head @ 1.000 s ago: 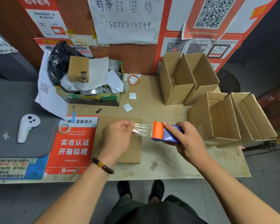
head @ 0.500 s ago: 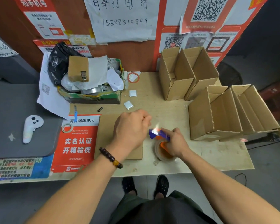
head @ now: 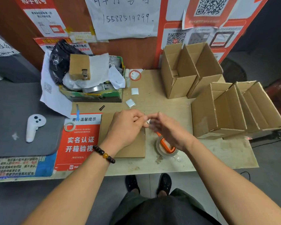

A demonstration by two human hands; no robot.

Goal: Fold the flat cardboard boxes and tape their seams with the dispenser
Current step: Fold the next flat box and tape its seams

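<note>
Your left hand (head: 126,127) and right hand (head: 167,129) meet fingertip to fingertip above the counter (head: 217,153), both pinching a small crumpled piece of clear tape (head: 147,122) between them; your left grip is curled tight on it, your right fingers close on it from the other side. Under your right wrist the orange tape dispenser (head: 166,146) lies on the counter with its clear roll, untouched by either hand. Beneath your left hand a flat cardboard box (head: 130,148) lies unfolded, its left edge beside a red printed notice (head: 79,142). To your right three folded boxes (head: 230,111) lie on their sides in a row, open and showing bare insides. Behind them, against the wall, two more folded boxes (head: 190,69) stand side by side, also open. At the back left a green carton (head: 94,95) is heaped with a black bag, white paper, a small brown box and a metal roll. A white controller (head: 33,127) rests on the grey mat at far left
</note>
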